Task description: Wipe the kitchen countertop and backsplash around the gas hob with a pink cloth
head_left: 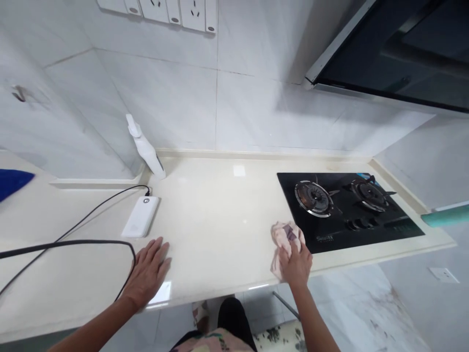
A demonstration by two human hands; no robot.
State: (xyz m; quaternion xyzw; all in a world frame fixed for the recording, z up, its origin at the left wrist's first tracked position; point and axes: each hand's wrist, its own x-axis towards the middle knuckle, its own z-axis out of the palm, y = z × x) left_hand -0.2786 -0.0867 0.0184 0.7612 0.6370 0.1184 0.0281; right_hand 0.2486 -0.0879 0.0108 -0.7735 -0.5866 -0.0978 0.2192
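Note:
My right hand [297, 264] is closed on a crumpled pink cloth [285, 234] with a dark patch. The cloth presses on the cream countertop [220, 220], right at the left front corner of the black gas stove [340, 220]. My left hand [148, 269] lies flat on the counter near its front edge, fingers stretched out and holding nothing. Just beyond its fingertips is a white power bank [141, 216] with a black cable [95, 208] plugged in. Another thick black cord [73, 242] curves down beside the left wrist.
A white spray bottle [146, 151] stands in the wall corner. A dark range hood [395, 54] overhangs the stove at upper right. Part of a blue object [14, 182] shows at far left, a green tube [445, 216] at far right. Wall sockets [192, 13] are above.

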